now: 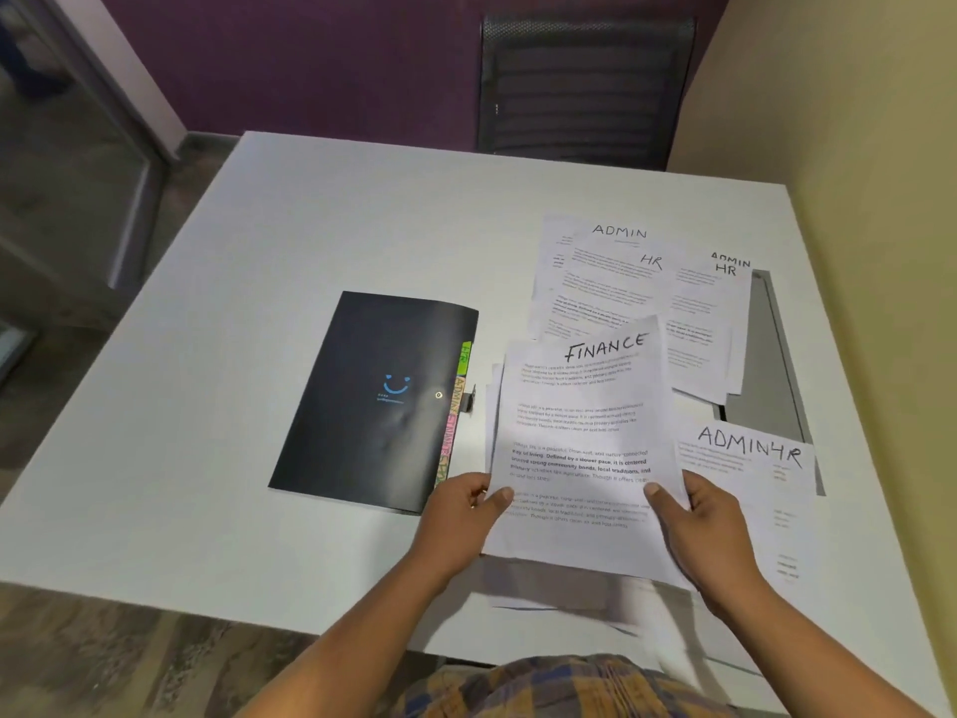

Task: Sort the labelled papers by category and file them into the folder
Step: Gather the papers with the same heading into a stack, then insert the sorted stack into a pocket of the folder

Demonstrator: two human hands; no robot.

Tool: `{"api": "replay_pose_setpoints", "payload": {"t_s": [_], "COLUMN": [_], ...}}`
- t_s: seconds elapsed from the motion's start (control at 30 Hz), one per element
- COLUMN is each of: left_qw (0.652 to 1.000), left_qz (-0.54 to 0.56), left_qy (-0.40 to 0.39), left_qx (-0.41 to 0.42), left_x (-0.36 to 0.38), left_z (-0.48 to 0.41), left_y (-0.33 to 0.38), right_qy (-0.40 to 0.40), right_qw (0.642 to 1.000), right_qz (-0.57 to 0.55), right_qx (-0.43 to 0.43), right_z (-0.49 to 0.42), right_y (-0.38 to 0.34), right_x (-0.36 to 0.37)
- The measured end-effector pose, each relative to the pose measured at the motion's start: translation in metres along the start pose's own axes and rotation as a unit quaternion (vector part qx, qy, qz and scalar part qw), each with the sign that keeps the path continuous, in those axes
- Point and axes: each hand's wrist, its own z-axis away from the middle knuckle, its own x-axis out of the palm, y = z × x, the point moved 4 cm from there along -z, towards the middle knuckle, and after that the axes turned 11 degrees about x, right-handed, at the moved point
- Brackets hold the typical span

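I hold a small stack of papers topped by a sheet marked FINANCE (580, 432) above the table's near edge. My left hand (463, 515) grips its lower left side, thumb on top. My right hand (696, 531) grips its lower right side the same way. Left of the stack lies a closed black folder (373, 396) with a blue smiley and coloured tabs (455, 406) reading HR and ADMIN along its right edge. Behind lie overlapping sheets marked ADMIN (616, 235) and HR (725, 282). Another ADMIN sheet (745, 458) lies at the right.
The white table (259, 251) holds everything. A grey panel (766, 375) lies under the right-hand sheets. A black mesh chair (585, 90) stands behind the table's far edge. A beige wall runs close along the right side.
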Motion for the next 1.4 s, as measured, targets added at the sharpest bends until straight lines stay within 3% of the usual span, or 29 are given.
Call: {"api": "replay_pose_setpoints", "payload": {"t_s": [0.13, 0.37, 0.43, 0.5, 0.57, 0.63, 0.83, 1.07, 1.2, 1.4], "left_qw": [0.998, 0.987, 0.959, 0.902, 0.848, 0.824, 0.827, 0.792, 0.813, 0.786], "left_qz": [0.019, -0.158, -0.280, -0.422, -0.523, -0.564, -0.558, -0.604, -0.573, -0.610], "left_qy": [-0.026, -0.009, 0.038, 0.073, 0.078, 0.058, -0.005, -0.028, -0.049, -0.083], "left_qx": [-0.045, -0.016, 0.021, 0.055, 0.041, -0.010, -0.064, -0.089, -0.092, -0.054], "left_x": [-0.019, -0.043, -0.054, -0.063, -0.067, -0.071, -0.069, -0.059, -0.050, -0.047], "left_z": [0.002, -0.013, -0.019, -0.024, -0.033, -0.044, -0.063, -0.066, -0.067, -0.061], "left_y": [-0.014, -0.031, -0.032, -0.030, -0.034, -0.041, -0.047, -0.043, -0.038, -0.015], "right_qy": [0.005, 0.042, 0.047, 0.050, 0.052, 0.054, 0.054, 0.036, 0.025, 0.014], "right_qw": [0.999, 0.997, 0.996, 0.996, 0.995, 0.994, 0.991, 0.992, 0.993, 0.993], "right_qz": [-0.031, -0.067, -0.072, -0.076, -0.080, -0.085, -0.115, -0.106, -0.105, -0.099], "right_qx": [0.013, 0.011, 0.015, 0.016, 0.024, 0.028, 0.048, 0.057, 0.056, 0.056], "right_z": [0.013, 0.035, 0.038, 0.040, 0.040, 0.038, 0.036, 0.027, 0.019, 0.008], "right_y": [0.000, 0.003, 0.007, 0.010, 0.013, 0.015, 0.027, 0.033, 0.033, 0.032], "right_x": [0.013, 0.037, 0.038, 0.037, 0.034, 0.031, 0.025, 0.012, 0.002, -0.011]}}
